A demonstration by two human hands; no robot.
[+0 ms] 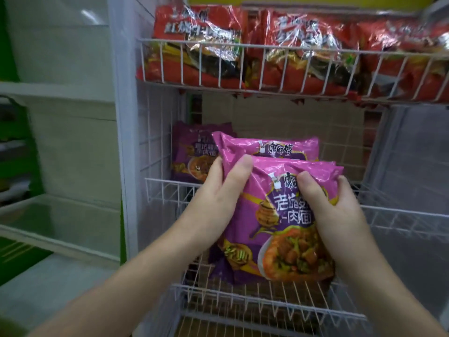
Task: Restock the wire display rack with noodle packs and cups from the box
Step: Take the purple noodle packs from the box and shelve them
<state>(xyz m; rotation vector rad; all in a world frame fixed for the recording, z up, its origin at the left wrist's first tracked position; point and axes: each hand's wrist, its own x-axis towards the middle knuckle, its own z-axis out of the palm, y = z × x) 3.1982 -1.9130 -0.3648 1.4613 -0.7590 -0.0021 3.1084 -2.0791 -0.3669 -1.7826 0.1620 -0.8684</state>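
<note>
Our left hand and right hand gripped purple noodle packs at centre frame — fingers curled round their sides — against the wire rack.

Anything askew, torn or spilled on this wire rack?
Nothing stands out. The red foil noodle packs in the white wire top basket lean crumpled but look intact; the left hand and right hand grip shiny purple noodle packs, unspilled.

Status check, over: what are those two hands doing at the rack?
Left hand, right hand: both gripping purple noodle packs. Packs held at front rail of middle wire basket. One shelved pack stands inside, left. No obstruction seen.
</note>
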